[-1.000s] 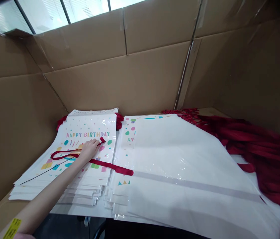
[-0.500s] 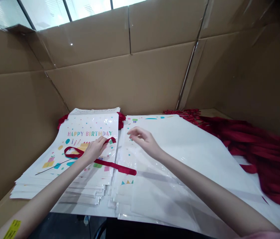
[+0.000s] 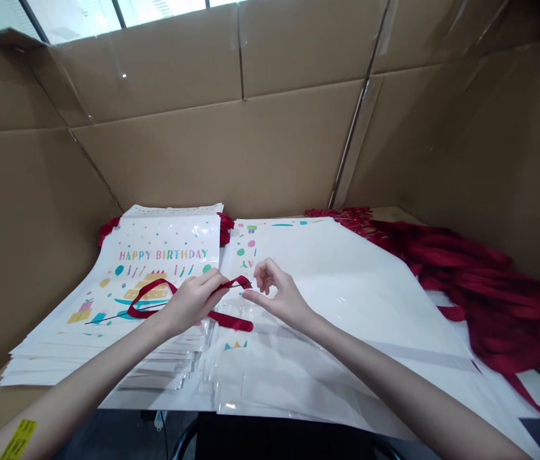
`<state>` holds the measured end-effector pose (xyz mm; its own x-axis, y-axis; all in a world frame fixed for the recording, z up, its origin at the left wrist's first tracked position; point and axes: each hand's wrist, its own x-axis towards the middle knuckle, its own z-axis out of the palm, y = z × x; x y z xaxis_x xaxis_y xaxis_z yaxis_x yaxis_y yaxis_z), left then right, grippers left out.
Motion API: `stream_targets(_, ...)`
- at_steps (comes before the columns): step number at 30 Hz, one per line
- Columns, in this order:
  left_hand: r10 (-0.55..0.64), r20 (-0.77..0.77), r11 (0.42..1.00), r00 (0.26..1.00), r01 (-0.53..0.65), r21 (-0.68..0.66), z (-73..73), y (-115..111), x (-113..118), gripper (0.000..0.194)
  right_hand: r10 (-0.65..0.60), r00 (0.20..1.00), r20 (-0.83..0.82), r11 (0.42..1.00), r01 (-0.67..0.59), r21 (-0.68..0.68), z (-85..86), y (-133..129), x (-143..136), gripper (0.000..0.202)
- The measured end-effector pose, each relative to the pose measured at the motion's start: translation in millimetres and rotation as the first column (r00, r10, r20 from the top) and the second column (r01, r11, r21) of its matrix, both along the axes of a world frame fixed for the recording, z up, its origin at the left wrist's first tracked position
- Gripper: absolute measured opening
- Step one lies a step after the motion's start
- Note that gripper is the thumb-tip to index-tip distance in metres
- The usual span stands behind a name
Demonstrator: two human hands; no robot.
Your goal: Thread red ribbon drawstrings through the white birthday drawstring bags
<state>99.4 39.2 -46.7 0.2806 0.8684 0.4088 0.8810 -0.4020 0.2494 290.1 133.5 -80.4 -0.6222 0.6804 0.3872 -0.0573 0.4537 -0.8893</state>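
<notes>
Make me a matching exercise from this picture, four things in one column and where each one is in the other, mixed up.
Things:
1. red ribbon
2. pile of loose ribbons
3. plain white bags
4. yellow sticker

Places:
A. heaped at the far right against the cardboard wall
B. on the left forearm
C. pinched in the left hand, looped over the Happy Birthday bags
D. stacked under the right hand

Pairs: 1-C, 2-A, 3-D, 4-B
</notes>
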Motion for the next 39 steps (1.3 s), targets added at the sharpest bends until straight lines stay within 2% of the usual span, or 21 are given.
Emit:
stream_targets(3, -0.004, -0.042, 1.0, 0.999, 0.006, 0.029, -1.7, -0.2, 5.2, 0.019, 0.115, 0.993, 0.036, 0.972, -0.105, -0.209, -1.3, -2.7, 9.9, 0.039)
stream_targets(5, -0.02, -0.077, 0.999, 0.997, 0.024, 0.047, -4.0, -0.2, 7.3, 0.02, 0.256, 0.965, 0.052, 0.907, -0.222, -0.357, -2.3, -2.4, 13.7, 0.045)
stream_targets(7, -0.042, -0.116, 0.997, 0.992, 0.049, 0.062, -7.0, 0.0, 8.6, 0.022, 0.345, 0.938, 0.046, 0.852, -0.292, -0.434, -3.4, -1.4, 16.1, 0.049)
stream_targets(9, -0.066, -0.142, 0.995, 0.988, 0.075, 0.065, -10.2, 0.4, 9.2, 0.021, 0.355, 0.934, 0.033, 0.851, -0.309, -0.424, -4.2, -0.9, 18.0, 0.049)
stream_targets(13, -0.089, -0.145, 0.993, 0.986, 0.098, 0.06, -15.8, 0.8, 10.0, 0.02, 0.328, 0.942, 0.067, 0.895, -0.288, -0.34, -5.1, -2.1, 22.4, 0.045)
stream_targets(16, -0.093, -0.148, 0.992, 0.985, 0.105, 0.074, -18.3, 0.3, 11.4, 0.019, 0.326, 0.942, 0.073, 0.904, -0.289, -0.314, -8.1, -2.9, 23.3, 0.041)
stream_targets(23, -0.097, -0.063, 0.995, 0.993, 0.099, 0.026, -13.8, -1.6, 9.0, 0.02, 0.266, 0.964, 0.005, 0.908, -0.249, -0.336, -18.8, 0.9, 15.0, 0.034)
stream_targets(25, -0.067, -0.079, 0.997, 0.995, 0.07, 0.035, -10.5, -2.2, 0.4, 0.02, 0.26, 0.966, 0.009, 0.907, -0.241, -0.345, -19.2, 3.0, 13.4, 0.033)
stream_targets(27, -0.01, -0.174, 0.997, 0.985, 0.023, 0.073, -8.5, -2.9, -13.9, 0.021, 0.263, 0.965, 0.017, 0.898, -0.238, -0.37, -19.3, 5.4, 12.3, 0.031)
stream_targets(32, 0.142, -0.493, 0.982, 0.858, -0.059, 0.18, -11.4, -6.6, -64.7, 0.024, 0.292, 0.956, 0.038, 0.85, -0.241, -0.469, -24.9, 10.9, 9.3, 0.029)
stream_targets(35, 0.22, -0.562, 0.973, 0.797, -0.135, 0.19, -15.5, -10.8, -94.3, 0.027, 0.31, 0.95, 0.035, 0.826, -0.251, -0.506, -30.6, 12.3, 8.6, 0.029)
stream_targets(39, 0.357, -0.593, 0.934, 0.722, -0.295, 0.203, -19.8, -18.1, -124.3, 0.03, 0.302, 0.953, 0.01, 0.801, -0.249, -0.544, -36.1, 13.6, 10.9, 0.03)
